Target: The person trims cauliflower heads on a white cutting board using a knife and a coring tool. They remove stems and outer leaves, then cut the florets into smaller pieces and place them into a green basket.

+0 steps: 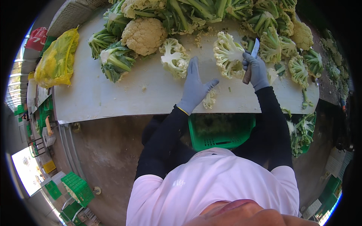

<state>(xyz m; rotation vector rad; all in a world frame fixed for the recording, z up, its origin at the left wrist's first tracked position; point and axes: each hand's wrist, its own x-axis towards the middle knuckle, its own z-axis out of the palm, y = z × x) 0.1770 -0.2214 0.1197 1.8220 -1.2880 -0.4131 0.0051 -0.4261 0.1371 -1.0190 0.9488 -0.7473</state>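
My left hand (197,84), in a grey glove, lies flat-fingered over the white table, fingertips beside a cut cauliflower piece (174,58) and thumb spread; nothing is in its grip. A small floret (209,100) sits by its wrist. My right hand (253,67), also gloved, holds a knife by its wooden handle (247,75), with the blade (255,48) pointing away from me. Close to its left side is a larger cauliflower half (228,56), cut face up. Whether that hand touches the half is unclear.
Whole cauliflowers (144,36) and leafy stalks are heaped along the table's far side. Cut pieces (298,70) lie at right. A yellow mesh bag (58,59) rests at the left end. Below the near edge stand a green crate (222,142) and a leaf-filled container (306,148).
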